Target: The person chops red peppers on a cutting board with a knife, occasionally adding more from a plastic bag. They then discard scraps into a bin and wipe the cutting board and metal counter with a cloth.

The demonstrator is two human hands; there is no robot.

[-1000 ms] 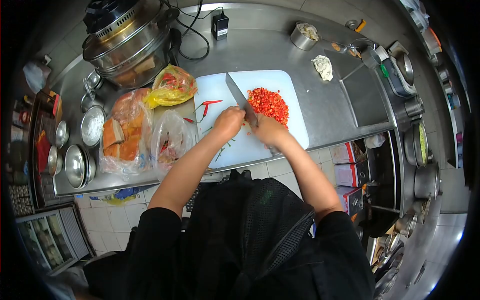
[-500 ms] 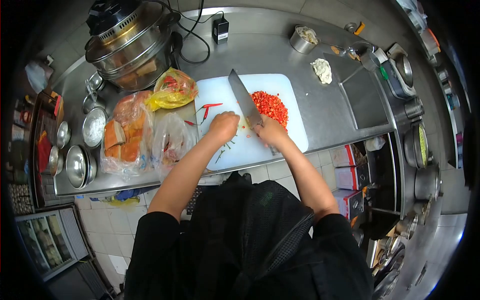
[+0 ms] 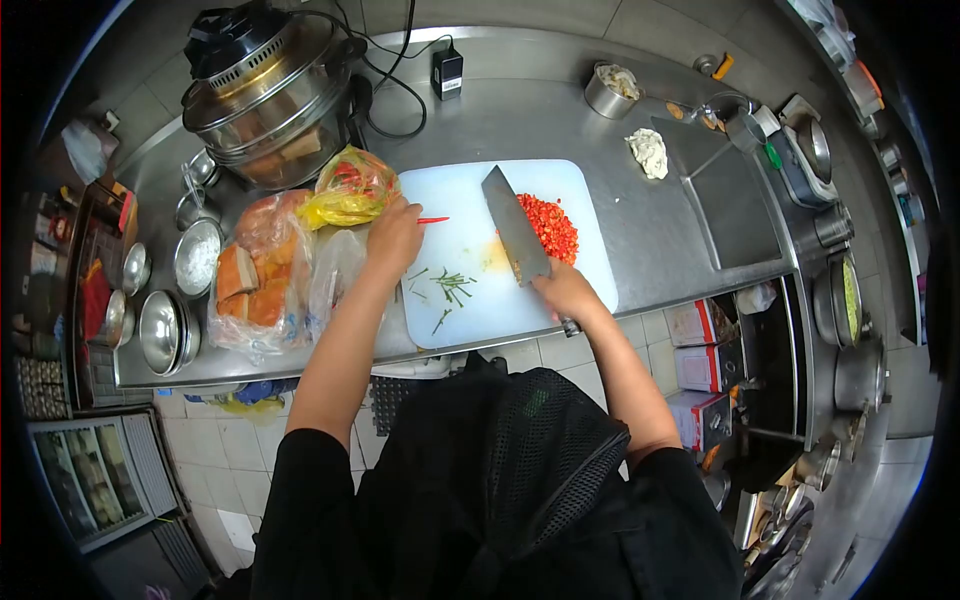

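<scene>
A large kitchen knife (image 3: 514,222) is in my right hand (image 3: 568,292), its fingers closed where handle and blade meet. The blade lies slantwise over the white cutting board (image 3: 455,325), along the left side of a heap of chopped red chili (image 3: 552,228). At the board's upper left edge is my left hand (image 3: 396,238), fingers bent and closed around the end of a red chili (image 3: 433,220). Its fingertips are partly hidden. Several green chili stems (image 3: 453,284) lie on the board below.
Left of the board are a yellow bag of chilies (image 3: 350,190), a bag of bread-like brown pieces (image 3: 262,285) and metal bowls (image 3: 160,335). A big steel pot (image 3: 265,110) stands behind. To the right are a white lump (image 3: 648,153) and a sink (image 3: 735,215).
My left hand has moved left and up from the middle of the board to the chilies at its edge. The knife has shifted slightly right, against the chopped heap. The view has shifted slightly.
</scene>
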